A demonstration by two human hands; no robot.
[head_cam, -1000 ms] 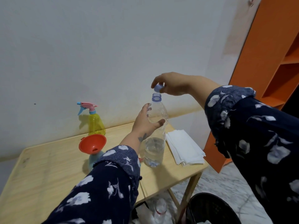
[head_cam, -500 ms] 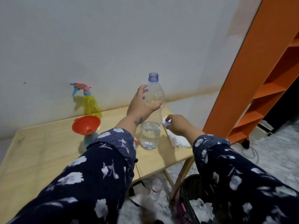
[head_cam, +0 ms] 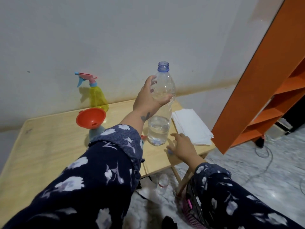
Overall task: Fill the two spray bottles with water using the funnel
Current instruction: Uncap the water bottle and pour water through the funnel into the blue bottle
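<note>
Our left hand [head_cam: 149, 96] grips the upper part of the uncapped water bottle [head_cam: 160, 109], which stands upright on the wooden table [head_cam: 49, 146], about a third full. Our right hand [head_cam: 181, 146] rests low on the table by the blue cap [head_cam: 170, 152], fingers spread loosely. The orange funnel [head_cam: 90, 118] sits in the blue spray bottle [head_cam: 95, 131]; the yellow spray bottle [head_cam: 97, 98] stands behind it, near the wall. White napkins [head_cam: 191, 128] lie to the right.

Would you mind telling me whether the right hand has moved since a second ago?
Yes. The right hand dropped from above the water bottle's mouth to the table beside its base.
</note>
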